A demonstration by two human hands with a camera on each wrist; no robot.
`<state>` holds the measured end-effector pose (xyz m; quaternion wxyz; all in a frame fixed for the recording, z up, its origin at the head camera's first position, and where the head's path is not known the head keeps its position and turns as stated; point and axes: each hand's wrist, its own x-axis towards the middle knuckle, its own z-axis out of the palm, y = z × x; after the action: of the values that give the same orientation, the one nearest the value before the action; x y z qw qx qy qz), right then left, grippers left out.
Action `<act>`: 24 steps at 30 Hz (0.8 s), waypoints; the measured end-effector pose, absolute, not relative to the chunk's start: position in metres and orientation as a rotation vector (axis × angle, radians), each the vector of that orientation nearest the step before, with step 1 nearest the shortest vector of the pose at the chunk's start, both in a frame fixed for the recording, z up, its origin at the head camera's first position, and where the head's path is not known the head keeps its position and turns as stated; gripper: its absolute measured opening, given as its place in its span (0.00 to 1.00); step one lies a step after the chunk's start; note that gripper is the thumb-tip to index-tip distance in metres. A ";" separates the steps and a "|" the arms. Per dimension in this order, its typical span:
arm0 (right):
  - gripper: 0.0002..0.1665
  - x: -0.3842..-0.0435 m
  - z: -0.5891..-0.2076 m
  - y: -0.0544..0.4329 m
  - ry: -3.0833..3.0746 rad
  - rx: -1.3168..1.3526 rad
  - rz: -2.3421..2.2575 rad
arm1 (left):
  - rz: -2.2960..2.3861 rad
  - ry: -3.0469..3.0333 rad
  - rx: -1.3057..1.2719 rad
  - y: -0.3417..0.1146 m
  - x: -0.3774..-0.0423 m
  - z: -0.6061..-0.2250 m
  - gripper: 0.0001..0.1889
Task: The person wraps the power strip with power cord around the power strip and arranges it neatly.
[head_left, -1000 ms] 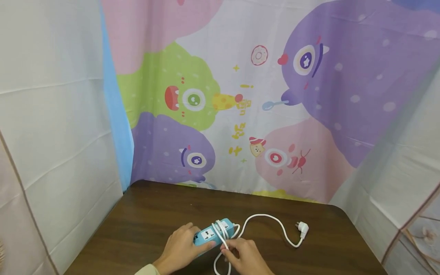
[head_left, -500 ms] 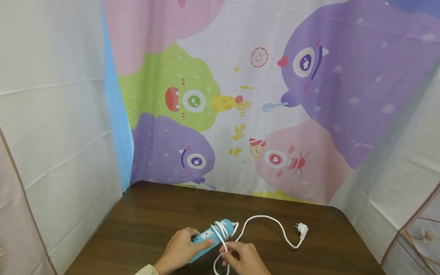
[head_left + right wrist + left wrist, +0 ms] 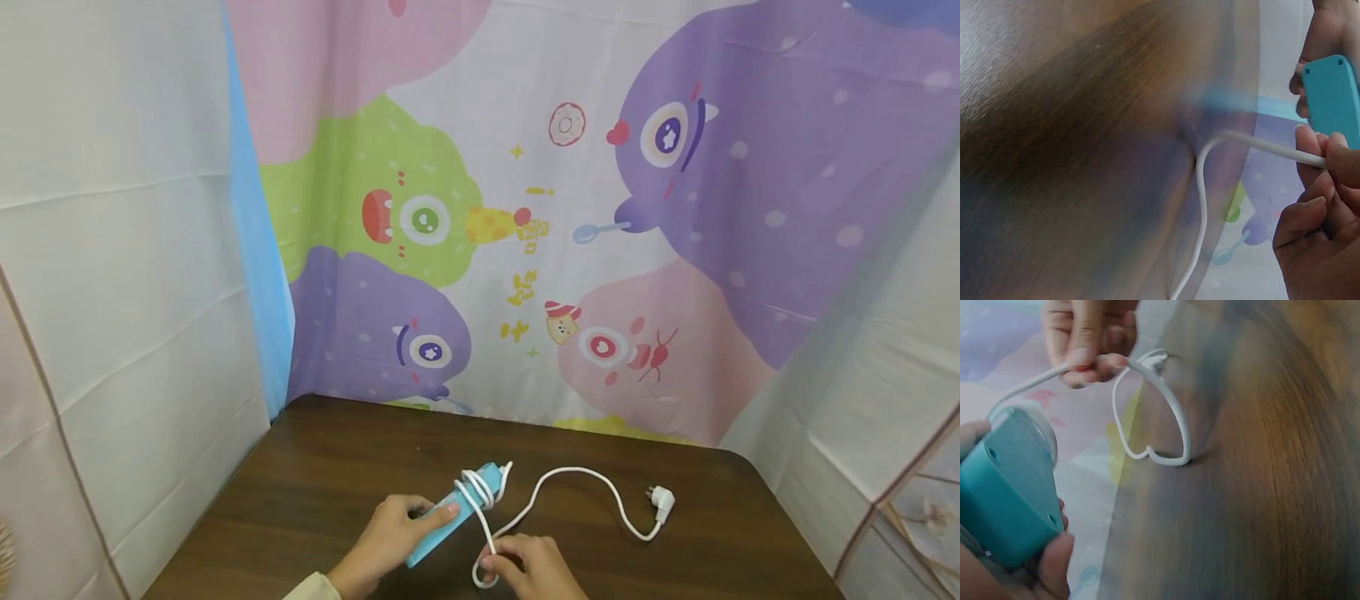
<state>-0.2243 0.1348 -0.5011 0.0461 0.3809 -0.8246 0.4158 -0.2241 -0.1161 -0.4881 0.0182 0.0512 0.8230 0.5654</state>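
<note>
My left hand [image 3: 390, 533] grips a light-blue power strip [image 3: 431, 537] by its near part, thumb along the side. The strip is tilted, and its socket face is turned out of sight in the head view. Several turns of white cord [image 3: 480, 492] wrap its far end. To the right, my right hand [image 3: 536, 567] pinches the cord between thumb and fingers, a short way from the strip. In the left wrist view the held cord [image 3: 1038, 378] runs from the strip to the pinching fingertips [image 3: 1079, 357]. Beyond the right hand the cord curves off to a white plug [image 3: 662, 502].
The dark wooden table [image 3: 360, 450] lies under both hands, with the plug and loose cord on its right part. A curtain [image 3: 510, 375] printed with cartoon monsters hangs at the back edge. Pale cloth panels [image 3: 135, 333] stand at both sides.
The left hand has rolled the power strip, so its socket face has gone from view. The right hand has shifted slightly down with the cord. The plug stays put.
</note>
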 end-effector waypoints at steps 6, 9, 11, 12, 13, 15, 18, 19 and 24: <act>0.07 -0.228 -0.508 0.139 -2.464 1.197 1.234 | 1.806 2.350 0.315 -0.121 -0.223 -0.483 0.24; 0.03 -0.230 -0.509 0.141 -2.404 1.215 1.160 | 1.800 2.307 0.403 -0.122 -0.223 -0.483 0.22; 0.02 -0.231 -0.509 0.142 -2.360 1.222 1.084 | 1.797 2.283 0.447 -0.124 -0.224 -0.484 0.21; 0.02 -0.232 -0.509 0.143 -2.346 1.222 1.053 | 1.793 2.273 0.467 -0.125 -0.225 -0.484 0.21; 0.02 -0.233 -0.509 0.144 -2.338 1.224 1.028 | 1.786 2.265 0.491 -0.125 -0.225 -0.484 0.21; 0.01 -0.233 -0.508 0.145 -2.344 1.227 1.008 | 1.787 2.236 0.530 -0.127 -0.225 -0.486 0.20; 0.04 -0.234 -0.508 0.147 -2.371 1.241 1.030 | 1.783 2.200 0.584 -0.129 -0.225 -0.487 0.18; 0.04 -0.234 -0.508 0.148 -2.372 1.248 1.016 | 1.783 2.186 0.596 -0.130 -0.224 -0.487 0.18; 0.02 -0.237 -0.507 0.150 -2.408 1.240 0.917 | 1.763 2.080 0.721 -0.133 -0.223 -0.485 0.16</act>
<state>-0.2373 0.1502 -0.5075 0.1407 0.4293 -0.8337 0.3176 -0.2233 -0.1334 -0.4848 0.1597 0.2524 0.7280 0.6171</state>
